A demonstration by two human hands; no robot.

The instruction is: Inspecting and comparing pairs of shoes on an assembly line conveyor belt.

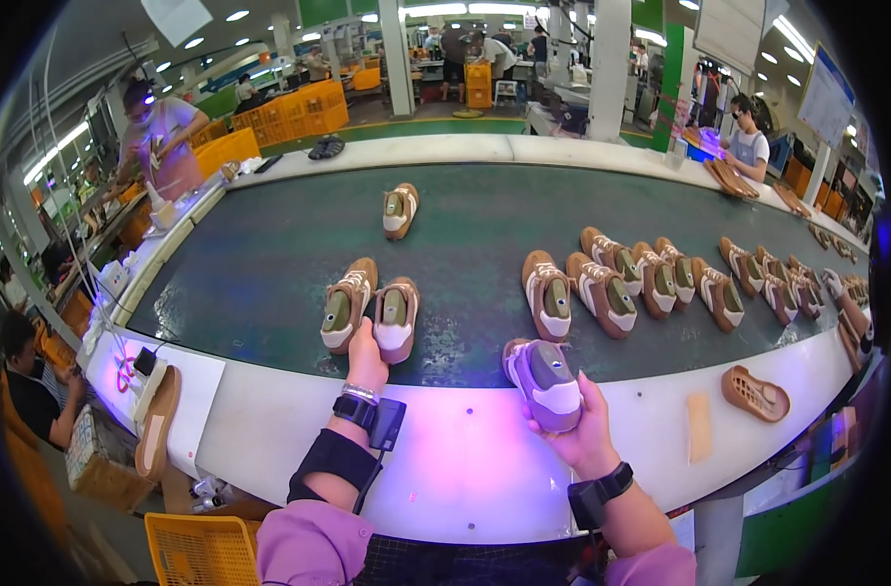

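While the dark conveyor belt (270, 264) is carrying rows of tan shoes, my right hand (584, 435) is gripping one shoe (546, 381) by its sides over the white worktop (465, 459); it is looking light, soft-sided, stiff-soled. My left hand (365, 359) is resting, fingers curled, against a belt shoe's (396, 318) heel.

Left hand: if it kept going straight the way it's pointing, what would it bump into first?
The left hand points away across the belt and already touches the heel of a brown shoe. Going straight on, it would push that shoe first. Beyond it the belt looks bare, though depth is hard to judge.
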